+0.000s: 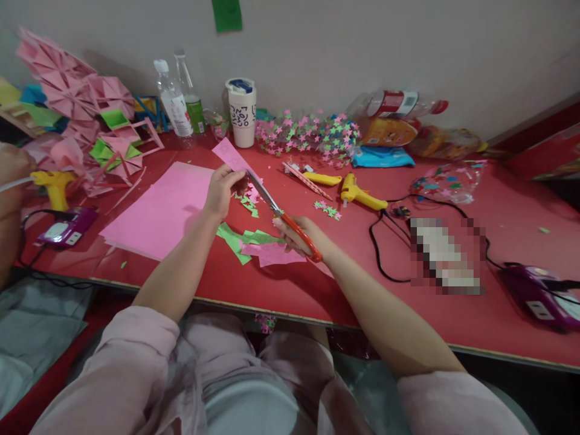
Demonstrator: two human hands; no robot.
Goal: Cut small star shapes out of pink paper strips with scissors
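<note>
Between the thumb and fingers of my left hand (223,192) is a strip of pink paper (232,156), its far end sticking up beyond my fingers. My right hand (299,234) grips orange-handled scissors (296,228), whose blades point up and left to the paper beside my left fingertips. Whether the blades are parted is hard to make out. Below my hands lie green paper scraps (238,241) and pink paper scraps (276,252). Small cut stars (250,199) in pink and green lie partly hidden behind my left hand. Pink sheets (167,205) are stacked to the left.
Behind are a white cup (241,115), bottles (174,106) and bags of paper stars (312,136). A yellow glue gun (362,193), a yellow cutter (322,179) and a cable (376,248) lie right. Leftward stand pink paper shapes (72,90) and another person's arm (11,205).
</note>
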